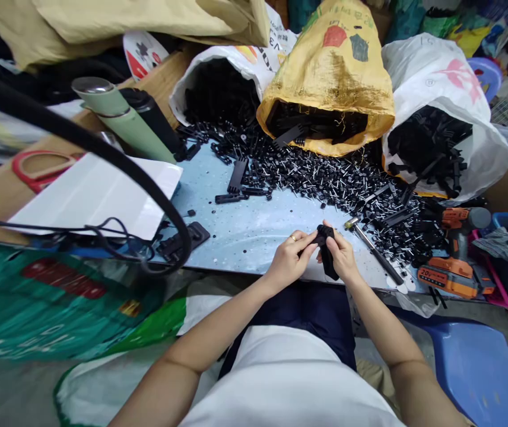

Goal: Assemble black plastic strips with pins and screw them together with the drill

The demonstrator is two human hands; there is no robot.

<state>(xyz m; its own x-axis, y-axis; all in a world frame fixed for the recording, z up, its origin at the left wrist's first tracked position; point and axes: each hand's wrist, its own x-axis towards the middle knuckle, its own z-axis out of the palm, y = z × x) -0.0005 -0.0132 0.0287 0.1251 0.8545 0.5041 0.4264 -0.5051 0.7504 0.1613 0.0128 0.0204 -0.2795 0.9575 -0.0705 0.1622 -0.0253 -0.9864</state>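
Near the table's front edge, a black plastic part (329,261) is held between my two hands. My right hand (342,252) wraps round its side, fingers closed. With its fingertips pinched at the part's upper end, my left hand (293,254) comes in from the left; whether a smaller piece sits in that pinch is hidden. A hammer (376,252) with a dark grip lies just right of my right hand. Beyond both hands spreads a heap of small black pieces with metal pins (320,178).
Three sacks of black parts lie along the back: a white sack (222,56), a yellow sack (329,77) and another white sack (441,77). An orange cordless drill (454,255) stands at right. A black cable (116,160) arches across the left, near red-handled scissors (35,172).
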